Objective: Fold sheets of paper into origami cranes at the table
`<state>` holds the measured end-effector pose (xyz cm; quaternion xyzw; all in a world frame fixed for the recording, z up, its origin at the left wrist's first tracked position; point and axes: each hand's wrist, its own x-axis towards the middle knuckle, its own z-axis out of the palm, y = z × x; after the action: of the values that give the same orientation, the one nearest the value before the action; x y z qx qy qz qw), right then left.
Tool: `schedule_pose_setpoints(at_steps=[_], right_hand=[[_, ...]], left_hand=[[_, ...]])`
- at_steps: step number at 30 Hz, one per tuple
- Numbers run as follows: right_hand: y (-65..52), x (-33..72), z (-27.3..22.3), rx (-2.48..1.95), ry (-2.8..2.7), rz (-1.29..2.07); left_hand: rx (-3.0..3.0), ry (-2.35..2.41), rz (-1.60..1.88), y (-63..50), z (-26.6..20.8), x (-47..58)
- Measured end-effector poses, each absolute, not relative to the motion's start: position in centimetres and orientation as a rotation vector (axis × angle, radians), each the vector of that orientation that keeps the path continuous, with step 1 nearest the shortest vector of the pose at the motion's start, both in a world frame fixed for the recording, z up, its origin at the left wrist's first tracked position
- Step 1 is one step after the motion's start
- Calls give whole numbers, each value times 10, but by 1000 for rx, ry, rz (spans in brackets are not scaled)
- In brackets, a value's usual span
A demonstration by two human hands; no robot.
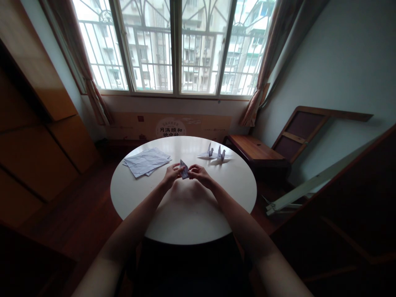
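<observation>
Between my hands, above the middle of a white round table (185, 218), is a small piece of folded paper (184, 170). Its upper end comes to a point. My left hand (172, 173) pinches it from the left side, fingers closed on its edge. From the right, my right hand (199, 173) grips its lower right edge between thumb and fingers. Two folded paper cranes (210, 152) (221, 154) stand side by side on the table, beyond my right hand. Beyond my left hand lies a stack of creased paper sheets (147, 160).
A low wooden bench (255, 147) stands right of the table's far side, with a wooden framed panel (300, 132) leaning at the wall. A printed cardboard box (130, 126) lies under the barred window (154, 53). Wooden cabinets (58, 152) line the left.
</observation>
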<state>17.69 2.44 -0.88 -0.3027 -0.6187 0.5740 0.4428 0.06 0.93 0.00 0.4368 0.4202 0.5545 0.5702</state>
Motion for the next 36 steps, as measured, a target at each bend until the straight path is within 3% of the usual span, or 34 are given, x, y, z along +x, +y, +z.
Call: schedule_pose_setpoints(at_steps=[15,23,36], right_hand=[[21,176,-5,-811,-1552,1416],[27,178,-7,-842,-1410,1317],[29,176,-10,-891,-1328,1329]], left_hand=[[1118,1036,1269,7,1,3],[1252,939,1000,0,4,4],[1163,930,1117,1,6,7]])
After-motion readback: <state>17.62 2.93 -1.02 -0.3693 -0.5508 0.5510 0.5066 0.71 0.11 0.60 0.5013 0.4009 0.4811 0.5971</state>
